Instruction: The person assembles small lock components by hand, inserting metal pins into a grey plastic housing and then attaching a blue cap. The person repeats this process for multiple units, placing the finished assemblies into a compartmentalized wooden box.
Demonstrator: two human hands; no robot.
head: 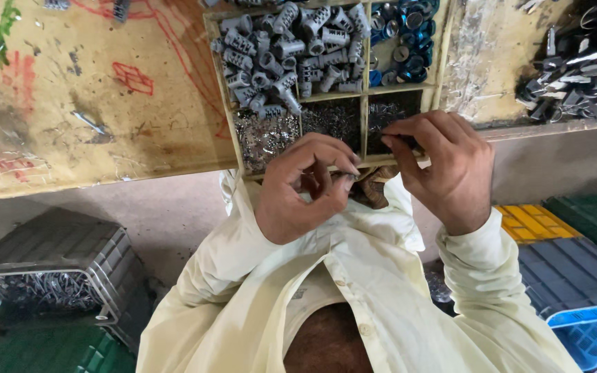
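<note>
My left hand (pixel 302 186) is curled at the near edge of a wooden compartment tray (pixel 364 97), its fingers pinched around a small dark metal part (pixel 349 177) that is mostly hidden. My right hand (pixel 443 162) reaches over the tray's near right compartment (pixel 390 110) of tiny dark pieces, thumb and forefinger pinched together on a tiny piece I can barely see. Grey ribbed plastic parts (pixel 288 52) fill the tray's big far compartment. Blue and silver round caps (pixel 402 38) fill the far right one. The near compartments hold small shiny metal bits (pixel 264 135).
The tray sits on a worn, paint-stained wooden workbench (pixel 91 103). A heap of dark metal clips (pixel 585 65) lies at the bench's right. Below, grey (pixel 63 249), green (pixel 592 214), yellow (pixel 530 222) and blue crates (pixel 592 331) stand on the floor.
</note>
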